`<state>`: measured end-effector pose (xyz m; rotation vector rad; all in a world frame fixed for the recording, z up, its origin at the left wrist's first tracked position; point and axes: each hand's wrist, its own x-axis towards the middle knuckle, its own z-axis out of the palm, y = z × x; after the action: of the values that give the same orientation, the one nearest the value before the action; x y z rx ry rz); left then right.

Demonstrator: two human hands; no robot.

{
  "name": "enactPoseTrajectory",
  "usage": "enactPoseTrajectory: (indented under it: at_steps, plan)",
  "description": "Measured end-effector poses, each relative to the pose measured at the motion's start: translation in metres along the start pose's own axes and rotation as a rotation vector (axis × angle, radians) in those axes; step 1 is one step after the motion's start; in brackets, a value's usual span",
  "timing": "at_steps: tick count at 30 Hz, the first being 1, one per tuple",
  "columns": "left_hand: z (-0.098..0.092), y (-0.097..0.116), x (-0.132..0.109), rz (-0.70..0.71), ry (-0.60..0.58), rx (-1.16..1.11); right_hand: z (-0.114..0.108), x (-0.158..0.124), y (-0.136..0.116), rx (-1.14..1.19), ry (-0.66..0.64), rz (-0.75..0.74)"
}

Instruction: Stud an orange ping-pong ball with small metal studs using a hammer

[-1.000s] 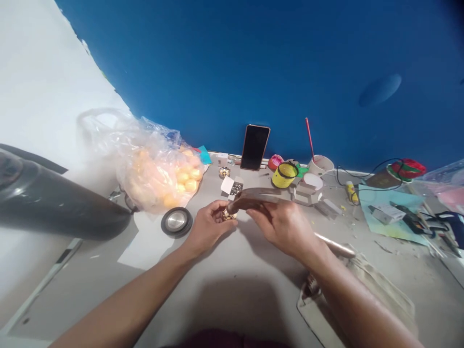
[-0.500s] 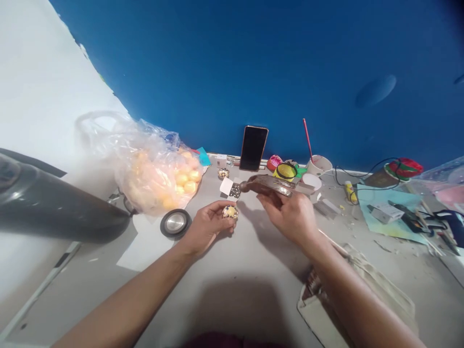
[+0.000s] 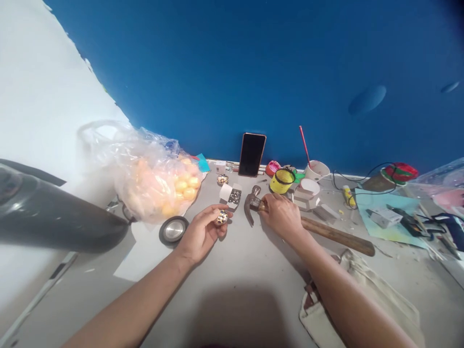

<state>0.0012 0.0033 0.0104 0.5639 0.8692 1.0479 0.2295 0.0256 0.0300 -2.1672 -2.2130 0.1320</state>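
Between the thumb and fingers of my left hand [image 3: 201, 232] is a small yellowish ball [image 3: 221, 218] studded with shiny dark and gold bits, perhaps tack heads. My right hand [image 3: 282, 214] is closed around the handle of a claw hammer [image 3: 339, 236], close to its metal head. The hammer lies flat on the table, its head to the left and its wooden handle pointing right under my wrist. Just beyond the ball stands a small open white box [image 3: 232, 195] full of small shiny metal pieces. Another studded ball [image 3: 222, 179] rests behind the box.
A clear plastic bag [image 3: 155, 174] of yellow-orange balls sits at left, beside a black round lid [image 3: 174, 230]. A phone [image 3: 252, 154] leans on the blue wall. Right of it stand a yellow container [image 3: 282, 181] and a paper cup [image 3: 317, 170]. Cream cloth [image 3: 377, 285] lies at front right.
My right hand has lowered the hammer from above the table onto its surface, turning it so the whole handle shows. My left hand has shifted slightly left and rotated the ball.
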Motion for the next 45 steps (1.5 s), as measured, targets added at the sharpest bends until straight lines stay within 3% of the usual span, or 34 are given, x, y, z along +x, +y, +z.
enactPoseTrajectory:
  at_steps: [7,11,14,18,26,41,45]
  plan:
    - [-0.002,-0.001,0.001,0.004,0.01,-0.028,-0.014,0.001,0.001,-0.038,-0.03,-0.075]
    - [-0.001,-0.001,0.001,0.012,0.027,-0.072,-0.033,0.011,-0.019,-0.02,-0.005,-0.13]
    - [0.0,-0.001,0.001,-0.001,0.02,-0.105,-0.041,0.028,-0.043,-0.034,-0.07,-0.268]
    - [-0.001,-0.001,0.003,-0.024,0.042,-0.125,-0.038,0.053,-0.068,-0.125,-0.223,-0.289]
    - [-0.004,-0.001,0.005,-0.051,0.056,-0.149,-0.036,0.069,-0.077,-0.139,-0.328,-0.31]
    - [-0.003,-0.001,0.005,-0.052,0.046,-0.137,-0.026,0.054,-0.067,-0.076,-0.197,-0.282]
    - [-0.001,-0.001,0.004,-0.005,0.005,-0.128,-0.025,0.053,-0.062,0.086,-0.125,-0.283]
